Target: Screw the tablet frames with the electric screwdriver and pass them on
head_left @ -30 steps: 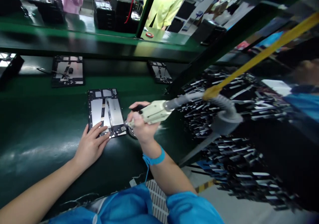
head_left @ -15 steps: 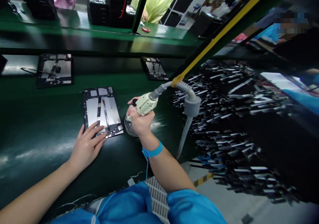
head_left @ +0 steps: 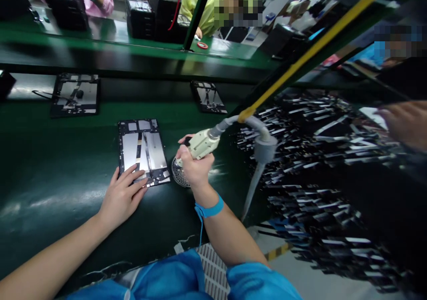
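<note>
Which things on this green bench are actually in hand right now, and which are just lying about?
In hand:
left hand flat on the open black tablet chassis
right hand gripping the cream powered screwdriver over the round perforated metal dish

Lying about:
two more open chassis
red tape roll

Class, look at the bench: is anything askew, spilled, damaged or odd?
Nothing stands out. The left hand rests flat on the open tablet, which lies flat on the green bench; the right hand holds the power screwdriver beside it.

The electric screwdriver point(head_left: 202, 143) in the right hand point(head_left: 195, 169) now tips steeper than a second ago, its tip over the round perforated dish point(head_left: 179, 176) beside the opened tablet point(head_left: 143, 151).
</note>
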### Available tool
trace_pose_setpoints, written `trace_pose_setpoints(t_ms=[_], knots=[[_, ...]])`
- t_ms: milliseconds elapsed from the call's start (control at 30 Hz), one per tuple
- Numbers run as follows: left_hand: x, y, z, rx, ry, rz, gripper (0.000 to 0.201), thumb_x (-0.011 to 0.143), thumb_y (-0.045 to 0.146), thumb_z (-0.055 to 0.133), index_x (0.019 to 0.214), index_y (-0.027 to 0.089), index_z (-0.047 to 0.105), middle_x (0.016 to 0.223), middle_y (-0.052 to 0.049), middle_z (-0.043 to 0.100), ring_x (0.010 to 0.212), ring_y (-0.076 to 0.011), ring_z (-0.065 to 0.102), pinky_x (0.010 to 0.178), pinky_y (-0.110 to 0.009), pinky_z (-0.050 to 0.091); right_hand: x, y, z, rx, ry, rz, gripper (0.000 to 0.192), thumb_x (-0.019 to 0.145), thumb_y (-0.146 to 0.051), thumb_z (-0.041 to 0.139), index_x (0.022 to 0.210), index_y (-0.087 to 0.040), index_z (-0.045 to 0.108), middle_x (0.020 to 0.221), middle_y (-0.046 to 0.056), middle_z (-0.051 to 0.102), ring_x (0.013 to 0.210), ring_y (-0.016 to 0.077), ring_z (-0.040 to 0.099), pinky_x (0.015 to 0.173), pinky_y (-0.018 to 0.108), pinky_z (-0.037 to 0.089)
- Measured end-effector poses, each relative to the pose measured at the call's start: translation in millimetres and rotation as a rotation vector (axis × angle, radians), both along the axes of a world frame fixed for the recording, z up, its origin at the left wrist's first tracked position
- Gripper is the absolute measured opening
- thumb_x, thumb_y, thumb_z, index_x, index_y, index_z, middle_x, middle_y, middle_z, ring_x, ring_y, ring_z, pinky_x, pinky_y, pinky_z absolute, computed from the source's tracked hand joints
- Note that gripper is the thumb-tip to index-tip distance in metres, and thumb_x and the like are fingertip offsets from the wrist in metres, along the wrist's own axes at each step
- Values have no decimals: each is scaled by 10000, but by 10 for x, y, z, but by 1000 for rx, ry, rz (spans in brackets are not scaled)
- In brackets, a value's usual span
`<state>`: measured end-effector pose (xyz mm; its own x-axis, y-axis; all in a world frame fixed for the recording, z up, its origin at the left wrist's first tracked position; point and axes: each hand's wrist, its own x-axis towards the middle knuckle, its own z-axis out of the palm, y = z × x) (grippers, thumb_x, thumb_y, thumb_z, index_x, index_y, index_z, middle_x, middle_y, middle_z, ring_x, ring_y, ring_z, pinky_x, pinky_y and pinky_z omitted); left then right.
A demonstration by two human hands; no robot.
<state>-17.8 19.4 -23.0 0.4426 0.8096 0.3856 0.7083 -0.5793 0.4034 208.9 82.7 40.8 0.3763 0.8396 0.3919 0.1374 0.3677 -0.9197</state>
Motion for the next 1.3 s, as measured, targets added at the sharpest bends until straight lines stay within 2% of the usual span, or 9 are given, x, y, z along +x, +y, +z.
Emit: trace_pose_setpoints(t_ms=[100,200,300,400,767,1000,1167,1233,1300], knots=[[32,-4,3,-24,-23,12,270,995,305,612,1241,242,705,1302,-106,712,1362,-336,569,1169,-665,354,-76,-83,136,85,78,34,115,856,-224,658,969,-209,641,787,-14,663,496,99,588,495,256,507],[51,-4,13,-59,-44,7,314,957,304,667,1263,239,697,1322,-111,701,1380,-343,551,1182,-672,333,-258,-220,185,112,147,167,179,882,-217,652,1056,-243,614,929,-6,668,508,90,612,476,251,513],[51,-2,28,-88,-55,4,343,932,291,697,1272,242,692,1341,-112,690,1393,-344,536,1189,-671,319,-463,-342,110,69,133,351,234,880,-213,673,1102,-244,605,1002,13,668,546,95,638,509,262,549],[47,0,45,-110,-52,-3,334,942,292,679,1273,249,686,1358,-111,678,1402,-340,526,1196,-669,304,-589,-389,2,38,112,429,236,882,-219,676,1107,-232,605,1007,22,668,572,97,642,554,277,581],[57,4,82,-122,-61,-12,294,976,261,609,1262,259,672,1369,-94,671,1413,-313,510,1200,-652,292,-639,-375,-85,2,94,491,232,899,-239,653,1122,-254,588,976,17,667,582,117,634,599,320,594],[100,32,36,-145,-65,12,310,937,271,663,1246,261,685,1386,-106,663,1413,-325,513,1196,-676,285,-587,-378,-160,-7,-25,466,206,862,-210,683,1062,-237,643,934,29,655,734,167,667,665,326,597],[162,13,4,-145,-54,63,287,946,289,675,1232,286,704,1340,-104,688,1406,-311,521,1202,-652,305,-592,-325,-215,-17,2,476,230,859,-217,698,1079,-246,635,920,14,654,691,157,661,668,334,600],[145,86,9,-131,-33,65,263,973,302,643,1227,283,706,1319,-105,696,1395,-304,531,1199,-650,312,-582,-277,-170,-12,60,452,239,861,-222,705,1087,-249,633,937,17,668,636,147,654,622,329,596],[96,291,25,-108,8,84,251,991,315,622,1225,273,703,1307,-102,701,1381,-298,542,1205,-651,298,-539,-225,-86,9,123,385,223,861,-222,712,1071,-241,639,949,25,676,581,137,643,553,313,576]])
